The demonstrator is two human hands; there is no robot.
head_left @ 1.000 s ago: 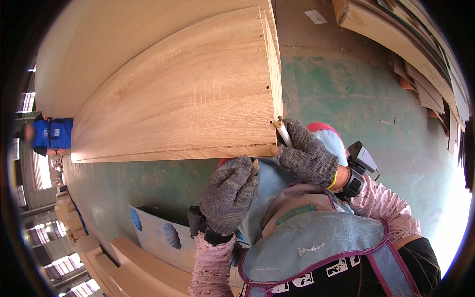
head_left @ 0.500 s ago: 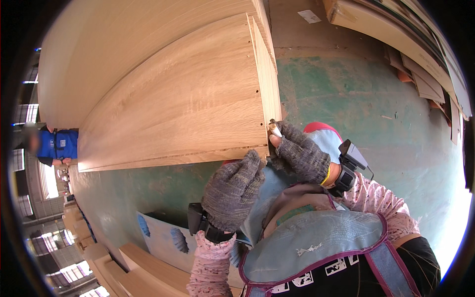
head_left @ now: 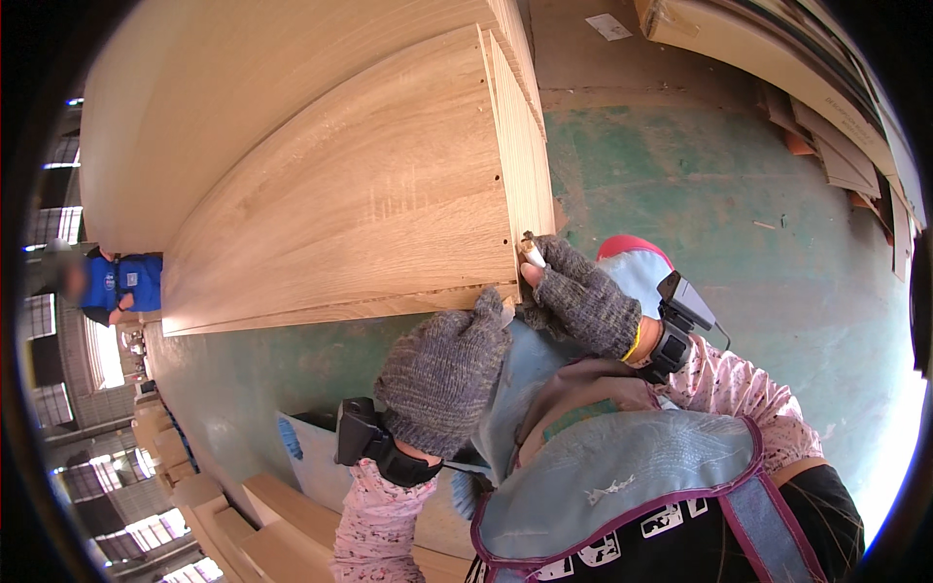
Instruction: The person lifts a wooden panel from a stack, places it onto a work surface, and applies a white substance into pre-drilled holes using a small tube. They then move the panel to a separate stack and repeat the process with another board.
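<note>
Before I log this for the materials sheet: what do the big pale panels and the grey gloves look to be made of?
The big pale panels look like wood-grain board, likely laminated, with a smooth matt face and drilled holes. The grey gloves, on the left hand and right hand, look like knitted yarn.

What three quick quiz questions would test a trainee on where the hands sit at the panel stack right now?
1. True or false: the right hand pinches a small pale piece against the corner of the wooden panel.
2. Which hand rests on the panel's lower edge, near its corner? A) left hand B) right hand C) neither
3. Fill in: both hands wear grey knitted ____.

Key: 1 true. 2 A. 3 gloves; the right one leaves the fingers bare at the tips.
</note>
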